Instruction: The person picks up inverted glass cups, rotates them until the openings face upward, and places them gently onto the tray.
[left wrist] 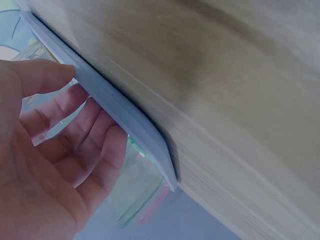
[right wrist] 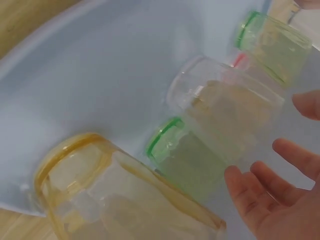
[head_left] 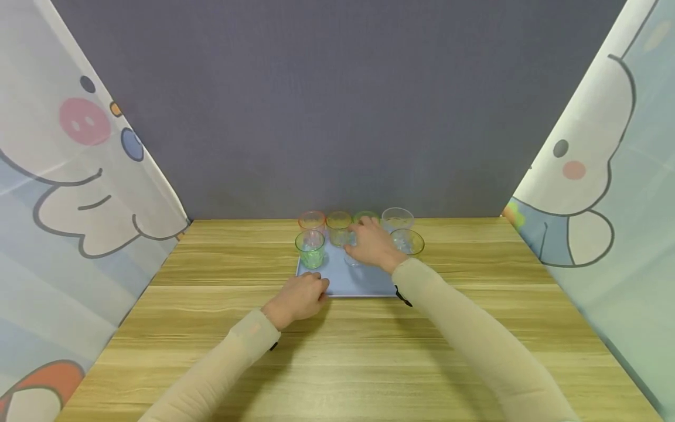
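Note:
A pale blue tray (head_left: 358, 284) holds several see-through glasses. My left hand (head_left: 300, 296) is at its front left corner; in the left wrist view, curled fingers and thumb meet the tray's rim (left wrist: 145, 132). Over the middle of the tray, my right hand (head_left: 371, 243) is beside a clear glass (head_left: 352, 258). The right wrist view shows spread fingers and thumb near the mouth of that clear glass (right wrist: 225, 105), without a visible grip. A green glass (head_left: 311, 251) is at the front left, and an amber glass (head_left: 337, 234) behind. The right hand partly hides a green-rimmed glass (head_left: 364, 217).
A red-rimmed glass (head_left: 312, 220) and a wide clear glass (head_left: 398, 220) are along the tray's back. Near its right side is a dark-rimmed glass (head_left: 407, 241). The wooden table (head_left: 211, 269) meets a grey panel (head_left: 337, 105); printed cloths hang at both sides.

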Motion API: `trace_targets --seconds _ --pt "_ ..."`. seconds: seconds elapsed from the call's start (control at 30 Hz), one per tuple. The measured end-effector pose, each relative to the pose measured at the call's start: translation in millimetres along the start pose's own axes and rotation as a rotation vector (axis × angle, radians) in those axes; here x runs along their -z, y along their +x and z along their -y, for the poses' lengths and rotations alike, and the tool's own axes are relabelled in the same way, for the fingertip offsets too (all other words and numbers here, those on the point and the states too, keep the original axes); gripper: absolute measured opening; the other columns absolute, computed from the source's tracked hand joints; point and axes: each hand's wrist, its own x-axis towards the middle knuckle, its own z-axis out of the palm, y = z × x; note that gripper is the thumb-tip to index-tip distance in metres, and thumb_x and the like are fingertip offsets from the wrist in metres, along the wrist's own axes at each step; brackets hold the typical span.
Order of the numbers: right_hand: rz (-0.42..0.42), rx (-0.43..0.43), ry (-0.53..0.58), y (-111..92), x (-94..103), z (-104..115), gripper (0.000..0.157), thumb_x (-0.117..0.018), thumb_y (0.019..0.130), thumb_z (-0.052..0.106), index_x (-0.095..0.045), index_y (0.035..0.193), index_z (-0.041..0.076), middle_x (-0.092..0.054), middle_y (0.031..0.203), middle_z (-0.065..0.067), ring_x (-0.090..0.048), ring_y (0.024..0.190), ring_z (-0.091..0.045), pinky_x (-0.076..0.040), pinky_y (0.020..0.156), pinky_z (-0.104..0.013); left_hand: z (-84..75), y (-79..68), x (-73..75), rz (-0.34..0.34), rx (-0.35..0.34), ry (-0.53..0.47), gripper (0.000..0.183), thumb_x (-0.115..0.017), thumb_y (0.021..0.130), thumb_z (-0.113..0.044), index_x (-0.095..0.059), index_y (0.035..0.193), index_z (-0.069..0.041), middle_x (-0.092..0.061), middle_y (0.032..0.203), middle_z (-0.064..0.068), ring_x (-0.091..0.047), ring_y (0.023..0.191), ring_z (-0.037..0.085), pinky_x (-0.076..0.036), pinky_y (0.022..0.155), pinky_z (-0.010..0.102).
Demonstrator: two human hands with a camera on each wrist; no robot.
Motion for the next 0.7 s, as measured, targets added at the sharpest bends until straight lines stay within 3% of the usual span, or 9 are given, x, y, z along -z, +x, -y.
trace_targets --seconds 0.17,0.37,0.6,0.7 --pt "-0.042 0.004 0.067 -8.8 6.8 -4.7 0.047 -0.063 0.087 0.039 -0.062 0.124 0.011 -0.051 0.123 -0.011 -0.047 0.114 -0.029 -0.048 0.083 -0.047 3.0 -2.0 0.8 -0.060 0.017 -0.005 0.013 -0.065 0.086 -0.019 -0.057 0.076 -0.016 -0.048 0.070 -0.005 -0.047 0.060 0.009 -0.039 0.050 0.024" --pt "-0.066 -0.005 0.157 -20.2 14.7 -10.7 0.049 -0.061 0.088 0.039 -0.059 0.128 0.011 -0.049 0.129 -0.012 -0.050 0.116 -0.031 -0.047 0.087 -0.050 3.3 -3.4 14.3 -0.198 0.016 0.001 0.010 -0.061 0.089 -0.022 -0.061 0.083 -0.014 -0.048 0.074 -0.005 -0.045 0.063 0.011 -0.040 0.056 0.026" --pt "-0.099 -0.013 0.141 -39.1 26.8 -16.6 0.052 -0.056 0.090 0.043 -0.056 0.131 0.011 -0.050 0.130 -0.013 -0.050 0.116 -0.032 -0.044 0.091 -0.051 8.9 -7.2 29.1 -0.399 0.054 0.008 0.019 -0.060 0.090 -0.024 -0.066 0.097 -0.007 -0.057 0.085 0.003 -0.053 0.072 0.020 -0.045 0.063 0.034" --pt "-0.135 -0.014 0.130 -47.4 30.8 -20.0 0.051 -0.057 0.090 0.042 -0.057 0.130 0.010 -0.051 0.129 -0.014 -0.051 0.114 -0.032 -0.044 0.090 -0.051 12.2 -9.2 34.0 -0.449 0.066 0.013 0.022 -0.059 0.091 -0.024 -0.066 0.099 -0.005 -0.060 0.090 0.006 -0.057 0.079 0.024 -0.047 0.070 0.038"
